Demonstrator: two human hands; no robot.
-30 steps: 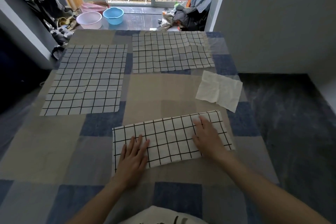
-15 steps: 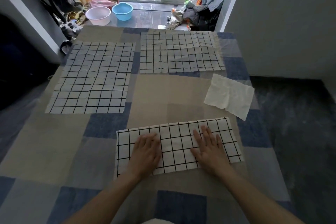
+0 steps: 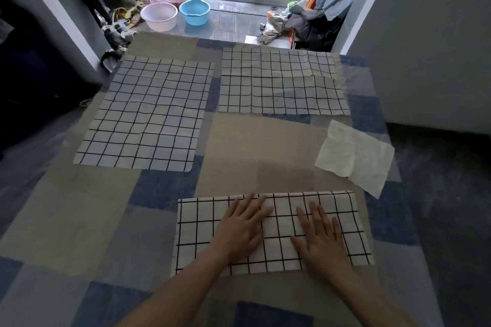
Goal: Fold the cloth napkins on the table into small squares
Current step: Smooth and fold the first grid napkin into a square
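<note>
A white napkin with a black grid, folded into a long strip, lies near the table's front edge. My left hand rests flat on its middle, fingers spread. My right hand lies flat just to the right of it, also on the strip, holding nothing. Two more grid napkins lie spread out: one at the far left, one at the far right. A plain white cloth lies crumpled at the table's right edge.
The table carries a beige and blue patchwork cover. Beyond its far edge, on the floor, stand a pink basin and a blue basin, with a clothes pile. A grey wall rises at the right.
Both hands have slid along the folded strip toward its middle, the left hand moving right and the right hand moving left; the strip stays in place. The view has tilted slightly.
</note>
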